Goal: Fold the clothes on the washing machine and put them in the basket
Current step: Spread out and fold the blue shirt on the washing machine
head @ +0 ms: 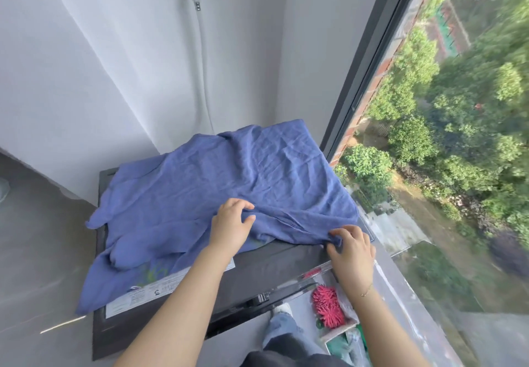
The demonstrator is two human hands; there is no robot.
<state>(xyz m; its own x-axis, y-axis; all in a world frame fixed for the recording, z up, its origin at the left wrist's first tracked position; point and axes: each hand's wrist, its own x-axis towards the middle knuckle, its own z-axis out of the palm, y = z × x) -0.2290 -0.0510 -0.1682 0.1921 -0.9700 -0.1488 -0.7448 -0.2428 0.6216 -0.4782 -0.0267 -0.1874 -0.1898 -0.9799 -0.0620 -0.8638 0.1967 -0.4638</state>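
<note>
While the left hand [230, 223] grips a raised fold of the blue garment [217, 183] near its front edge, fingers curled over the cloth, the right hand [350, 248] pinches the garment's near right corner between thumb and fingertips just beside the machine's right front edge. 2 bare forearms reach in from below, and the right wrist carries 1 thin bracelet [366, 292]. 1 garment is in view, spread wrinkled and mostly flat over the dark top of the washing machine [274, 263], with its left side hanging over the machine's left edge. 1 white label [160, 289] on the lid shows partly under the cloth's front edge. Below the right hand, near the floor, 1 pink fuzzy item [327, 305] lies in a light-coloured container [340, 332] whose kind I cannot tell. 1 white hose [204, 60] runs down the wall behind the machine, and 1 large window [446, 115] on the right looks onto trees.
</note>
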